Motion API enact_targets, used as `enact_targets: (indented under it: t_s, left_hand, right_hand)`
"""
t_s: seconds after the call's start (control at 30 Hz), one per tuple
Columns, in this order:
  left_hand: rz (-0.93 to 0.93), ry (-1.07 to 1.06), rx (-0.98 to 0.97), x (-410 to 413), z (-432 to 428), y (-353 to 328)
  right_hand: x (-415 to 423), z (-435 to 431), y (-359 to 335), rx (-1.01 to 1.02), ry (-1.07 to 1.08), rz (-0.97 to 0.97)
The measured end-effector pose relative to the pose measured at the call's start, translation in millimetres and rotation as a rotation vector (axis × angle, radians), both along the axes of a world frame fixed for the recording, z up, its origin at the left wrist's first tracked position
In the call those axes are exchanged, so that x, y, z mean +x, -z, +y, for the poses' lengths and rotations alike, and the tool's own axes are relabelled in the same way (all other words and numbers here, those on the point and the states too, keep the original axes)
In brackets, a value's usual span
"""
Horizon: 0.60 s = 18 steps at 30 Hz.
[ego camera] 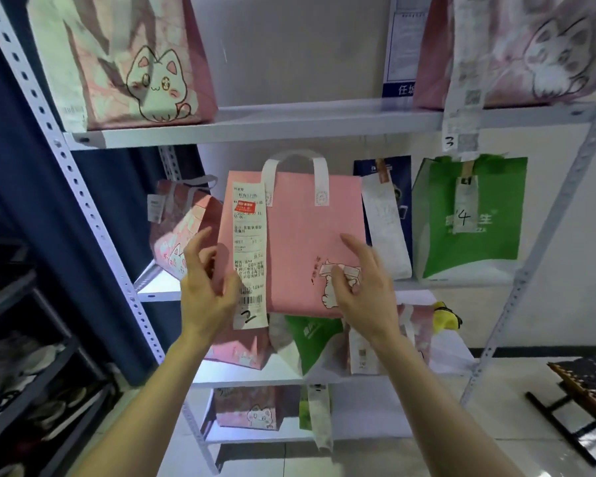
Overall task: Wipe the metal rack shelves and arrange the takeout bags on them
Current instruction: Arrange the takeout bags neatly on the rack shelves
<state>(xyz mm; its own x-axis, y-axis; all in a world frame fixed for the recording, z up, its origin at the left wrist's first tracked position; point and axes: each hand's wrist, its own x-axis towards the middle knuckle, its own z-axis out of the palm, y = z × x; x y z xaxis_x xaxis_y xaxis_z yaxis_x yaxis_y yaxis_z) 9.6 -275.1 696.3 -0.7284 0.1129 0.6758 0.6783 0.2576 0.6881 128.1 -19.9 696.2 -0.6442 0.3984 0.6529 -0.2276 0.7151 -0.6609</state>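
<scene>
A plain pink takeout bag (300,235) with white handles and a long receipt (250,235) marked "2" is at the front of the middle shelf (159,287) of the white metal rack, its bottom hanging past the shelf lip. My left hand (207,284) pinches the bag's left edge between thumb and fingers. My right hand (365,290) lies with spread fingers against the bag's lower right face, holding nothing. Behind on the left a pink cat bag (183,232) leans tilted. A blue bag (401,180) and a green bag (489,242) marked "4" stand to the right.
The top shelf (255,127) carries a cat bag (128,63) at the left and another (530,46) at the right. Lower shelves hold several bags, a green one (313,335) among them. A dark shoe rack (25,373) stands left, a folding stool (585,387) right.
</scene>
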Motion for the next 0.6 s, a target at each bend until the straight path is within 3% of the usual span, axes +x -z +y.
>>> enact_targets:
  t_s: [0.3, 0.47, 0.6]
  left_hand:
    - [0.415, -0.067, 0.136, 9, 25, -112]
    - [0.528, -0.071, 0.237, -12, 46, -205]
    - [0.474, -0.035, 0.24, -52, 70, -264]
  right_hand:
    - [14, 19, -135, 0.126, -0.042, 0.298]
    - [-8, 36, -232, 0.236, -0.022, 0.482]
    - [-51, 58, -289, 0.22, -0.014, 0.498]
